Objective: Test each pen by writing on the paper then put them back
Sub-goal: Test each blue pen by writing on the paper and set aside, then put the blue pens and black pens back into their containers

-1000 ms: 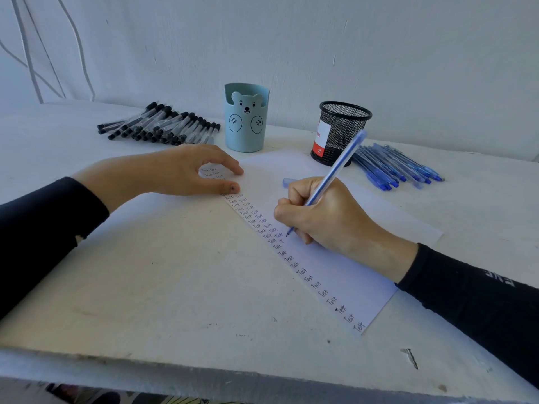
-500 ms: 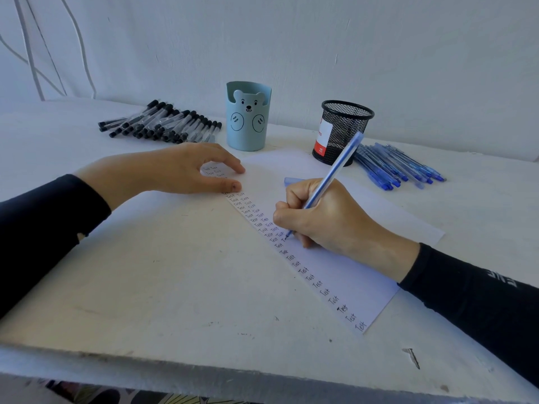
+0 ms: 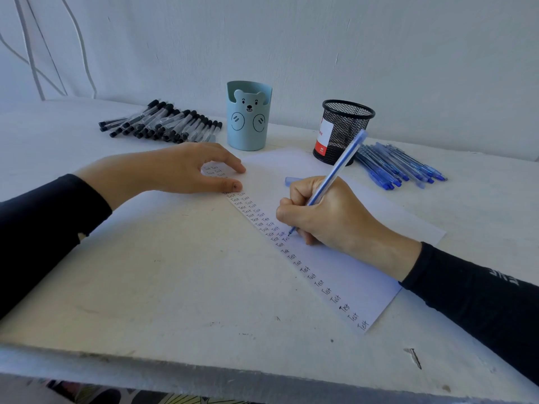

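My right hand (image 3: 329, 214) grips a blue pen (image 3: 339, 167), its tip touching the white paper (image 3: 344, 263) beside rows of the handwritten word "Test". A blue cap (image 3: 291, 180) lies on the paper just behind that hand. My left hand (image 3: 186, 169) rests on the paper's far left corner, thumb and fingertips pressing it down. Several blue pens (image 3: 399, 167) lie in a pile at the right. Several black-capped pens (image 3: 163, 123) lie in a row at the back left.
A light blue bear-faced cup (image 3: 249, 116) and a black mesh cup (image 3: 344, 131) stand behind the paper near the wall. The white table (image 3: 145, 287) has a rough front edge close to me.
The pen tip has moved a little along the line as my right hand writes. My left hand has stayed on the paper.
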`<state>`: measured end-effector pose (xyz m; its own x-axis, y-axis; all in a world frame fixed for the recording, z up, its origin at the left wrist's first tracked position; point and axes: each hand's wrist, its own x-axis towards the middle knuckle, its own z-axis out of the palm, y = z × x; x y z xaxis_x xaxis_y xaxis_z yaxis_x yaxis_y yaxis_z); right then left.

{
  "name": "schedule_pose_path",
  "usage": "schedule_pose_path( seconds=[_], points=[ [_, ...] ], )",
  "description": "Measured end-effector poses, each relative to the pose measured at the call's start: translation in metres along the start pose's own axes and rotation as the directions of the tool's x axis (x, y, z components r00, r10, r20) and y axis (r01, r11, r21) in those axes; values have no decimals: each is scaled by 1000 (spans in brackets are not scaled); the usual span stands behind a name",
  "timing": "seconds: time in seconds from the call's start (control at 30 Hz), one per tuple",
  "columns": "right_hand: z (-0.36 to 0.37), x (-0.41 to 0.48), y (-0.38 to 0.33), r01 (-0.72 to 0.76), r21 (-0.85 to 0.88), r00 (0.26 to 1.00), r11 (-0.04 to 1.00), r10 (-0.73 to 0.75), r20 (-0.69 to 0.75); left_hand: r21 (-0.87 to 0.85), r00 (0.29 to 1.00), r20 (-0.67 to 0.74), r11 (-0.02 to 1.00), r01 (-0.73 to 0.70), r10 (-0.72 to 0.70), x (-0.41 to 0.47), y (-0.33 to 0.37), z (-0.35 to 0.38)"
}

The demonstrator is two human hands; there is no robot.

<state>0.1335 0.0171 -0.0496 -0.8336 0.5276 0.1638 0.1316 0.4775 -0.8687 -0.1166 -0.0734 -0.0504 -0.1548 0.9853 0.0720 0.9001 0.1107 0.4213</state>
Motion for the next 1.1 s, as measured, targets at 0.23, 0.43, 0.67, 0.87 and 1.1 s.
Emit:
schedule_pose_path(
  seconds=[0.23,0.43,0.67,0.87,1.1],
  points=[
    [-1,1,2,19,-10,1000,1000,-19,4,1,1000,5,1000,1,-1,-1,1,-1],
    [-1,1,3,27,-20,1000,999,-27,5,-13,1000,6,1000,6,-6,-1,1,0],
    [-24,15,8,92,70,995,993,-88,-54,-3,1000,11,1000,11,-11,-1,1,0],
    [-70,28,23,138,56,984,989,-130,-124,-29,998,20,998,55,-54,-2,-3,1],
    [-89,35,20,27,167,976,986,10,-218,-111,998,0,992,67,-67,-2,2,9]
  ],
)
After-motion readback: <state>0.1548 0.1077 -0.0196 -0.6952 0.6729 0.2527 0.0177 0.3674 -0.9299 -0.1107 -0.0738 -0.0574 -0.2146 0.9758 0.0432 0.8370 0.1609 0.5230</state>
